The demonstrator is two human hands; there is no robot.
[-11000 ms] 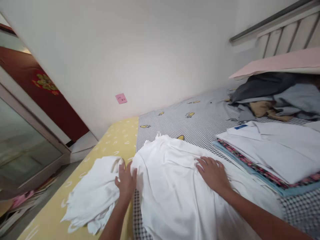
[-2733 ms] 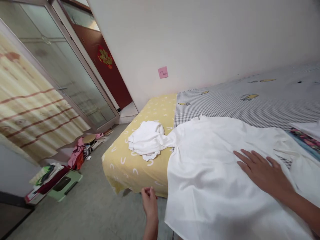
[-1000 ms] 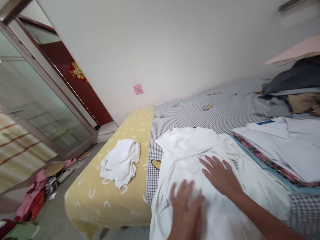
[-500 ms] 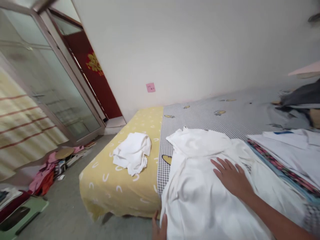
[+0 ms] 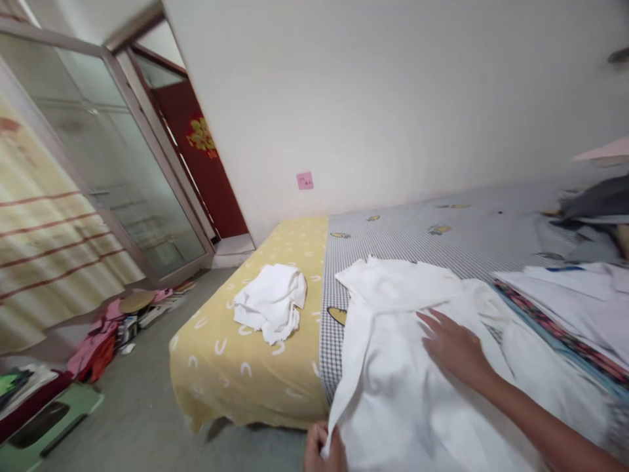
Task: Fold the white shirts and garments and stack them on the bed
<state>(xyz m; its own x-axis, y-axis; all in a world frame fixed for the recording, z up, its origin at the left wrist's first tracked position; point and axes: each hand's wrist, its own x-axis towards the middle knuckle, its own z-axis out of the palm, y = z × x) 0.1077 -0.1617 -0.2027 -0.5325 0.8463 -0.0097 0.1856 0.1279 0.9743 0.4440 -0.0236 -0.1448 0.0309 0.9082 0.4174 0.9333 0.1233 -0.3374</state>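
A large white garment lies spread over the near edge of the bed, its upper part folded over in a band and its lower end running out of view. At its left edge my left hand is closed, pinching the cloth between thumb and fingers. My right hand rests on top of the garment near its middle, fingers spread and holding nothing. Left of it, a folded white cloth sits on the yellow bedding.
The bed has a yellow patterned sheet and a grey checked sheet. A stack of folded clothes lies at the right. On the floor at left are a green stool and a pile of pink and red cloth. A glazed door stands behind.
My left hand has closed on the garment's left edge and pulled it taut into a fold. My right hand stays on the cloth, shifted slightly. The view has turned a little left.
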